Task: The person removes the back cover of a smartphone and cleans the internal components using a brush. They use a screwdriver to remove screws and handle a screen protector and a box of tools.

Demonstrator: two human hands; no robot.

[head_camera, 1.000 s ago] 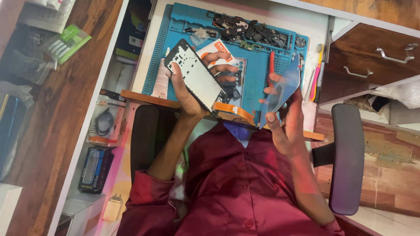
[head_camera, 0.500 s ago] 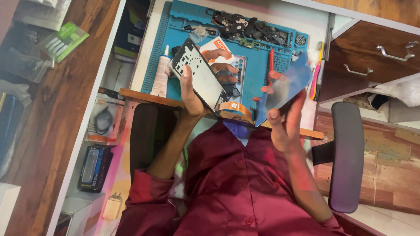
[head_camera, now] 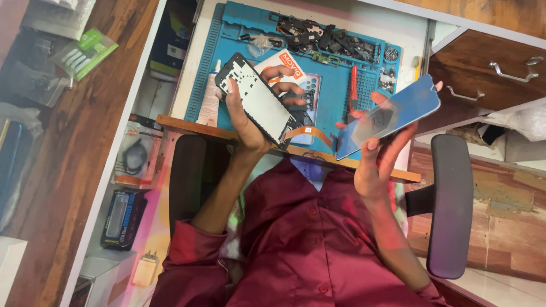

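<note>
Head view looks down past a maroon shirt (head_camera: 307, 244) and a dark chair armrest (head_camera: 450, 204) to the white surface (head_camera: 392, 23), where a blue work mat (head_camera: 227, 62) spreads toward the far edge, strewn with small dark parts (head_camera: 324, 37). Compared with a second ago, both held pieces sit slightly higher and closer together over the mat's near edge. Left hand (head_camera: 250, 122) grips a black phone frame (head_camera: 259, 102), fingers wrapped round it, tilted. Right hand (head_camera: 378, 153) pinches a glossy blue screen panel (head_camera: 392, 116) at its edges, now angled flatter. Red tweezers (head_camera: 354, 85) lie on the mat between them.
</note>
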